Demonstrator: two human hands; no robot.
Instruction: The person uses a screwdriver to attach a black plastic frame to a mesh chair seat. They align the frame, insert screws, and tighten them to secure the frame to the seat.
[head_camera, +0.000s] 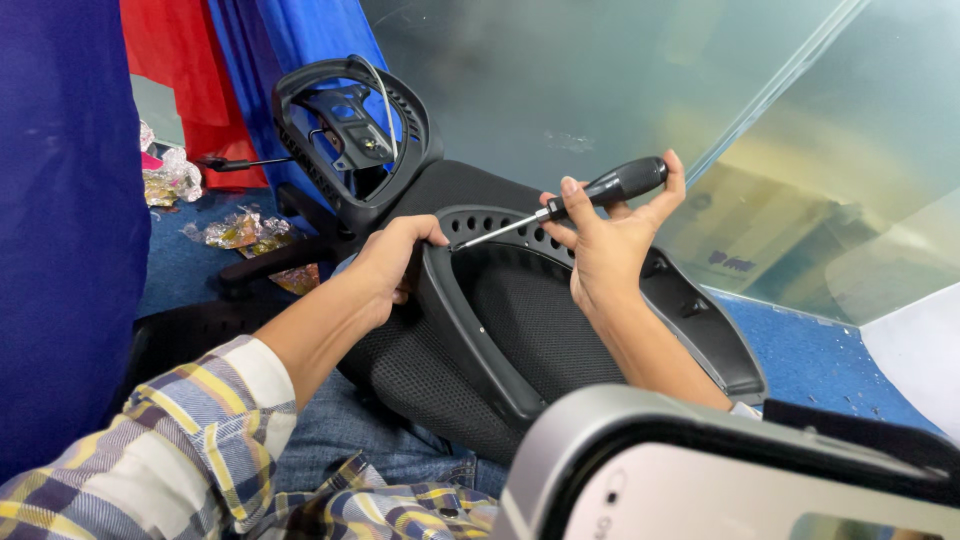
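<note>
While the left hand (392, 262) clamps the chair back frame (470, 330) steady on the lap, the right hand (608, 240) closes around a screwdriver (575, 203), its tip angled toward that gripped rim.

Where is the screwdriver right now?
In the head view, right of centre: the right hand holds the screwdriver by its black handle, tip pointing left at the chair back frame near the left hand.

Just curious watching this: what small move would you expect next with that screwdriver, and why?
Probably easing the screwdriver tip down onto the chair back frame rim. The right hand holds it with the tip near the left hand, which grips that rim; no screw is visible there.
</note>
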